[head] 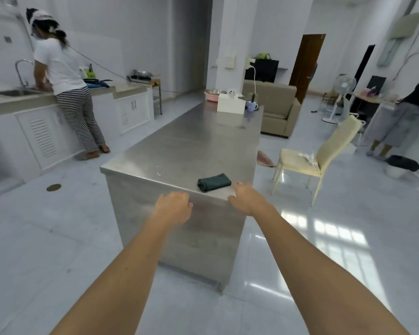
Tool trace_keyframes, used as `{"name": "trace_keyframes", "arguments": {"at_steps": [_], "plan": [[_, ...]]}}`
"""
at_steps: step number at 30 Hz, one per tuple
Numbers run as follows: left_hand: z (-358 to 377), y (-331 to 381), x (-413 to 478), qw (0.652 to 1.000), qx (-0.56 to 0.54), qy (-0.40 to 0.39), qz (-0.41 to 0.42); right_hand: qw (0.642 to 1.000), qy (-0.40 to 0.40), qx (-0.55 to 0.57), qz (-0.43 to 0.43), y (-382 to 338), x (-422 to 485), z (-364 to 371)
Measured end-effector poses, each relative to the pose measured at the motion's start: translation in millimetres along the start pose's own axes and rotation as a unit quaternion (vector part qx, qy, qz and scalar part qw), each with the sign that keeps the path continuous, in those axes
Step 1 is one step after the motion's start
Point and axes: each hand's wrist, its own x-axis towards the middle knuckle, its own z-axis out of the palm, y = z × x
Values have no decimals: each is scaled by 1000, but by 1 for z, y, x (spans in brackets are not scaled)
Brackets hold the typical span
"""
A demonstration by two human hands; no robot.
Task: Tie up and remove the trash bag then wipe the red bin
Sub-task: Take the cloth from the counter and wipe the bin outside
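Note:
A folded dark green cloth [214, 182] lies on the near end of a long steel table [191, 141]. My right hand [246, 198] hovers just right of and below the cloth, at the table's near corner, fingers loosely curled, holding nothing. My left hand [174, 206] hangs in front of the table's near edge, fingers curled down, empty. No red bin or trash bag is in view.
A cream chair [317, 158] stands right of the table. A white box [230, 105], pink basin [212, 95] and mug [251, 107] sit at the table's far end. One person stands at the sink counter [15, 97] left, another bends at far right. A sofa [276, 110] sits behind.

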Motion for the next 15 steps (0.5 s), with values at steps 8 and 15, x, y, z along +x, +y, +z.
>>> {"name": "trace_keyframes", "arguments": {"at_steps": [8,15], "plan": [[62,-6,164,997,-43,20,-54,998,-66,10,-7,38,157,40],[102,0,266,978,-82,70,-178,989,-94,112,34,69,267,63]]}}
